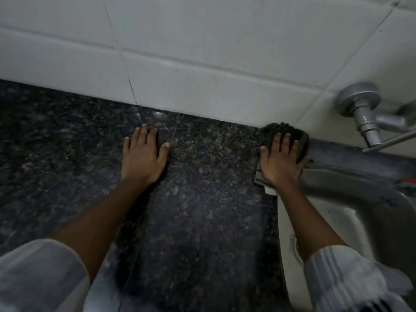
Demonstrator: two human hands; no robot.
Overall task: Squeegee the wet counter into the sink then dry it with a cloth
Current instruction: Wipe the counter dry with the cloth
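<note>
The dark speckled granite counter (pixel 202 199) fills the middle of the head view. My left hand (pixel 144 154) lies flat on it with the fingers spread and nothing in it. My right hand (pixel 281 161) presses flat on a dark cloth (pixel 301 140) at the counter's back right corner, where counter, wall and sink meet. A lighter corner of the cloth (pixel 261 179) sticks out under my wrist. The steel sink (pixel 364 210) lies to the right of the counter. No squeegee is in view.
A white tiled wall (pixel 202 52) runs along the back of the counter. A metal tap (pixel 364 113) juts from the wall above the sink. The sink's drain ring (pixel 296 251) shows beside my right forearm. White sleeves cover both upper arms.
</note>
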